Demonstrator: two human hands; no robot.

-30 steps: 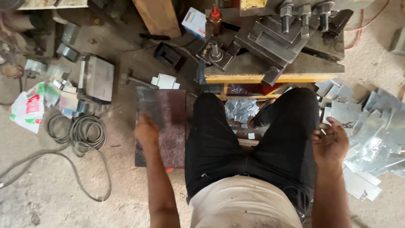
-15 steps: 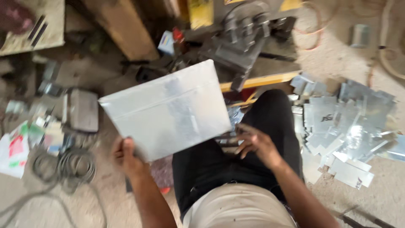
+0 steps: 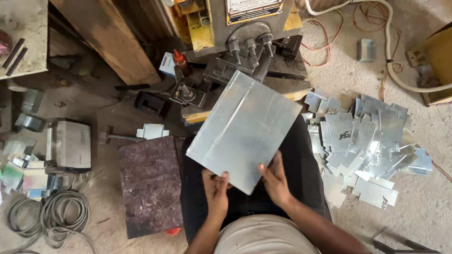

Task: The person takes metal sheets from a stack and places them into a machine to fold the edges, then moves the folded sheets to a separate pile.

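From above, both grips pinch the near corner of a metal sheet (image 3: pixel 245 129) over the lap: left hand (image 3: pixel 215 188), right hand (image 3: pixel 275 181). Its long axis tilts up-right toward the press machine (image 3: pixel 245 42), its far edge close against it. Cut pieces (image 3: pixel 367 141) crowd the floor on the right.

Silver-grey metal sheet (image 3: pixel 245 129), plain and faintly streaked; pile of cut pieces (image 3: pixel 365 143) the same shiny silver; dark maroon mottled slab (image 3: pixel 150 186); yellow-and-grey press machine (image 3: pixel 235 42); red-capped brown bottle (image 3: pixel 181 63); black trousers (image 3: pixel 301 174); grey coiled cable (image 3: pixel 63 214).
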